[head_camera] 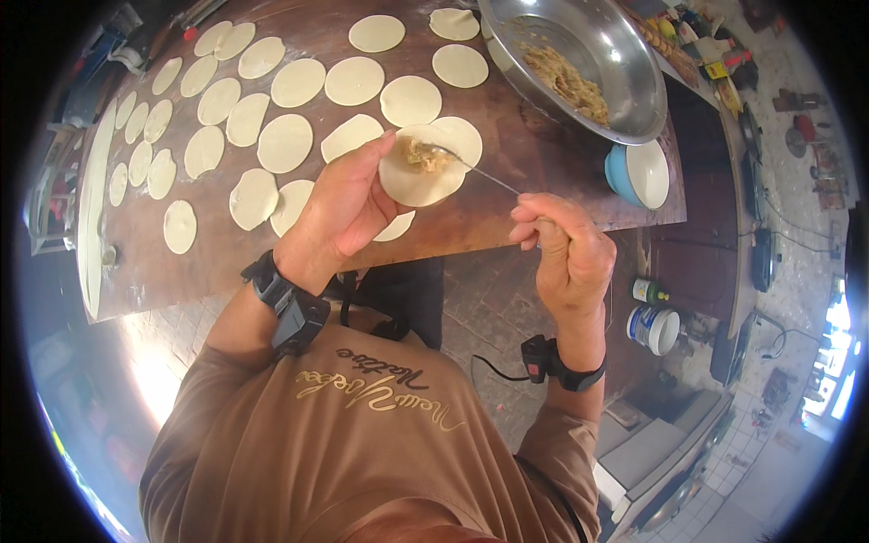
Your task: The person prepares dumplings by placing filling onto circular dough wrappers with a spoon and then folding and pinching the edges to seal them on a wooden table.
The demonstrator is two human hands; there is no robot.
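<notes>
On the fingers of my left hand (360,193) lies a round dough wrapper (424,186), held by its left side above the table. A clump of pale, chopped filling (428,158) sits on the upper half of that wrapper. My right hand (567,244) grips the handle of a metal spoon (485,173), whose bowl touches the filling. Beyond the hands stands a large stainless steel basin (635,75), tilted in view, with more of the filling mixture (567,81) along its near side. Many flat dough rounds (285,144) are spread over the wooden table, a few overlapping.
The wooden table (529,153) has flour traces, and its near edge runs just before my body. A blue bowl with a white inside (648,175) stands by the basin. A long dough strip (95,224) lies at the left end. A white bucket (658,330) and green bottle (650,291) are lower right.
</notes>
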